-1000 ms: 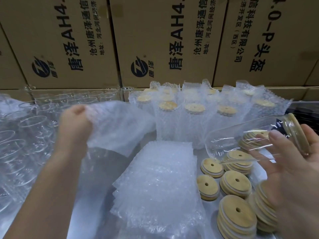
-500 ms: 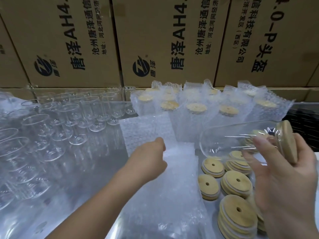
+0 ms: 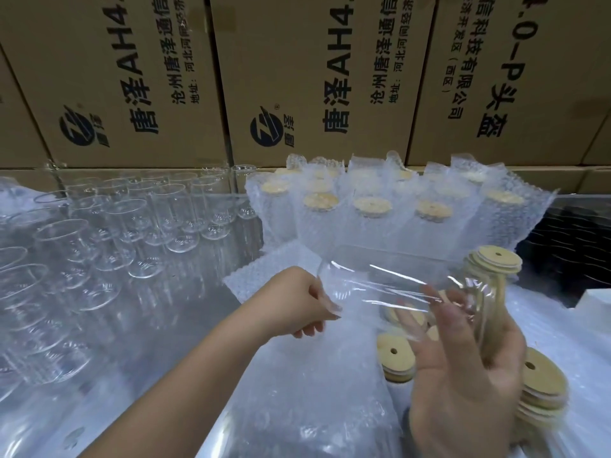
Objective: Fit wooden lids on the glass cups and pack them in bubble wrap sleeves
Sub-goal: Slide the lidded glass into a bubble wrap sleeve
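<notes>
Back wall: stacked cardboard boxes [image 3: 297, 77] with printed lettering, close behind the tabletop [image 3: 185, 325].

Left side: a crowd of bare glass cups [image 3: 125, 226], upright and unlidded. Back centre to right: wrapped cups [image 3: 367, 213], upright in their sleeves with the lids showing at the top.

Centre, under my forearm: a flat stack of bubble wrap sleeves [image 3: 314, 391]. Right of it: loose wooden lids [image 3: 395, 357] in short stacks.

In hand: one glass cup [image 3: 380, 285], lying sideways in the air above the sleeve stack. Its base points left and its lid [image 3: 497, 305] is at the right end, blurred.

My right hand [image 3: 463, 375] grasps the cup at the lid end, fingers wrapped round the glass. My left hand [image 3: 297, 305] pinches the edge of the top sleeve, just beside the cup's base. I cannot tell whether the sleeve mouth is open yet.

Handling, as I judge it: the glass is stiff, smooth and breakable, and likely slippery. It is best gripped round the body near the rim, with a finger keeping the lid seated. The sleeve is light and limp. It needs its mouth held apart so the base goes in first.
</notes>
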